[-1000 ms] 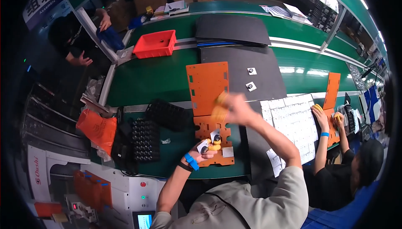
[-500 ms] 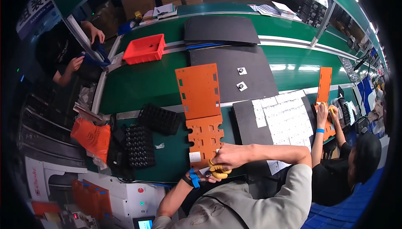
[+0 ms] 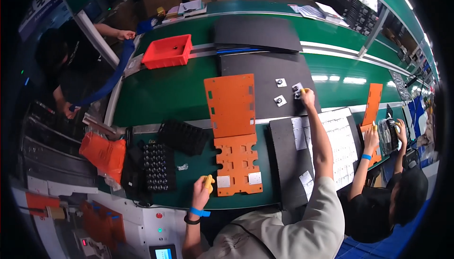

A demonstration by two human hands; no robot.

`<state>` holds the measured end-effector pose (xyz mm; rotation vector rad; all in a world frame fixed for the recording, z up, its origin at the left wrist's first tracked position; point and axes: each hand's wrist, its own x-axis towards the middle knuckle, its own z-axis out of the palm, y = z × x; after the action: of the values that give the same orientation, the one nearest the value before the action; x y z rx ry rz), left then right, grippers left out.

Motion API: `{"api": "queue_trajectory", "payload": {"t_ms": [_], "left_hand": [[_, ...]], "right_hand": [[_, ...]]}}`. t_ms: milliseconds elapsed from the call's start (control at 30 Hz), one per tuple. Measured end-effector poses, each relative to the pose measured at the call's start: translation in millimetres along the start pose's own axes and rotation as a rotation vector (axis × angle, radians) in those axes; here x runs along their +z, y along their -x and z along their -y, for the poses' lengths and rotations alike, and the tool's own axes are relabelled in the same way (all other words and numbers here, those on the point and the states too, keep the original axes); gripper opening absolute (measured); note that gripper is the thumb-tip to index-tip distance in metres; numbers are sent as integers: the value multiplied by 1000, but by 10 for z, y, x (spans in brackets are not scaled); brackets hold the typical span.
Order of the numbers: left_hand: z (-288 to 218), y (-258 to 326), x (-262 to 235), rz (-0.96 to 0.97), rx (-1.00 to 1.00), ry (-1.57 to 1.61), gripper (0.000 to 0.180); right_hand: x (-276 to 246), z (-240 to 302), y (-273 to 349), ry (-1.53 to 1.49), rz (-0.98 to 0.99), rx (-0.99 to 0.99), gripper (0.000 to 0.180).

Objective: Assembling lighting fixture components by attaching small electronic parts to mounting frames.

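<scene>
My right hand (image 3: 308,98), with yellow finger covers, reaches over the black board (image 3: 265,79). Its fingers pinch the edge of a small white square plate with black round parts (image 3: 297,89). Two similar plates (image 3: 281,83) lie to its left on the board. My left hand (image 3: 202,189), also in yellow finger covers, hovers beside the near left corner of an orange hinged fixture (image 3: 239,164). Its fingers are drawn together; anything inside them is hidden. The fixture's lid (image 3: 230,105) stands raised, and two white plates (image 3: 223,181) sit on its near part.
Black trays of round parts (image 3: 158,166) and an orange bag (image 3: 103,152) lie at left. A red bin (image 3: 168,52) stands far left. Printed white sheets (image 3: 333,140) cover a board at right. Co-workers work at far left and right, one handling a blue strip (image 3: 111,81).
My hands were together at the fixture's near edge; they have parted. The right went far right to the black board with a white plate; the left moved left. The left co-worker stretched out the blue strip.
</scene>
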<state>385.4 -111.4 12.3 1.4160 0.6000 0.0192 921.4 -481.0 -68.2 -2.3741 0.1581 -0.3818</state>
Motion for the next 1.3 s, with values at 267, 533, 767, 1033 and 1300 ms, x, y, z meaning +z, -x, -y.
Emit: {"api": "queue_trajectory", "payload": {"t_ms": [267, 533, 767, 1033, 1300], "left_hand": [[169, 85, 27, -305, 137, -644, 28], [291, -33, 40, -131, 418, -715, 18], [60, -6, 106, -67, 382, -125, 19], [243, 29, 474, 247, -114, 681, 23], [199, -77, 584, 340, -238, 582, 22]], "right_hand": [[-369, 1394, 1141, 109, -36, -440, 36], [-1171, 1786, 3601, 419, 957, -478, 44], [-1110, 1439, 3688, 116, 1000, -271, 26], [-1460, 1824, 3316, -200, 927, -176, 21], [21, 1897, 1405, 435, 114, -687, 6]]}}
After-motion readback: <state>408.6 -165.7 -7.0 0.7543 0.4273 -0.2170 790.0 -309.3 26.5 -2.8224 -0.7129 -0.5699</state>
